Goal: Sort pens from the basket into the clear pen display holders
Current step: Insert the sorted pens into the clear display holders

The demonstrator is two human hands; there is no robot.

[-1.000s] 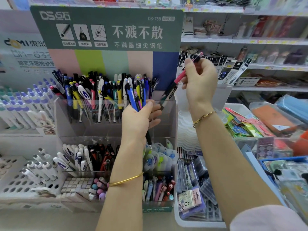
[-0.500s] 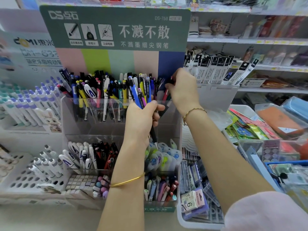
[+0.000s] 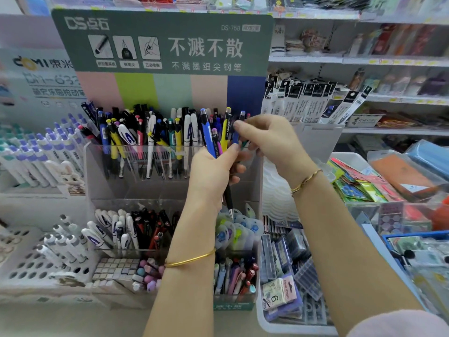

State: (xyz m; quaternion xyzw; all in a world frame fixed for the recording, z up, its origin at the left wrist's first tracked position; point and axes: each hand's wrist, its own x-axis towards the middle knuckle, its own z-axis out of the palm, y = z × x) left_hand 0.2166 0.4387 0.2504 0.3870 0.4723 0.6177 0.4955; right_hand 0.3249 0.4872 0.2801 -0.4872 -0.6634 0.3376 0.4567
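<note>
- Head view: a person stands at a stationery shop shelf, both hands raised in front of a clear pen display holder (image 3: pixel 97 173).
- The left hand (image 3: pixel 213 171) has its fingers wrapped round a bundle of pens (image 3: pixel 208 137), held upright. Bright blue, yellow and pink barrels stick up above the fist and one black tip points down below it.
- The right hand (image 3: pixel 274 144) meets the bundle from the right, its thumb and fingertips pinching a single pen (image 3: pixel 236 137) at the bundle's right edge. Whether that pen is free of the left hand's grip cannot be told.
- The bundle is in the air just in front of the holder's upper tier, not inside it.
- The upper tier is crowded with upright pens in black, yellow, white and blue.
- The lower tier (image 3: pixel 136 229) holds white and red-black pens leaning at angles.
- A green header sign (image 3: pixel 160 40) with Chinese lettering rises behind the holder.
- A gold bangle (image 3: pixel 192 260) circles the left wrist and a thinner bracelet (image 3: pixel 306 181) the right.
- White pens with purple caps (image 3: pixel 36 152) fill a rack to the left.
- Packaged refills (image 3: pixel 313 103) stand behind the right hand.
- A white bin (image 3: pixel 349 161) of flat stationery packs sits to the right.
</note>
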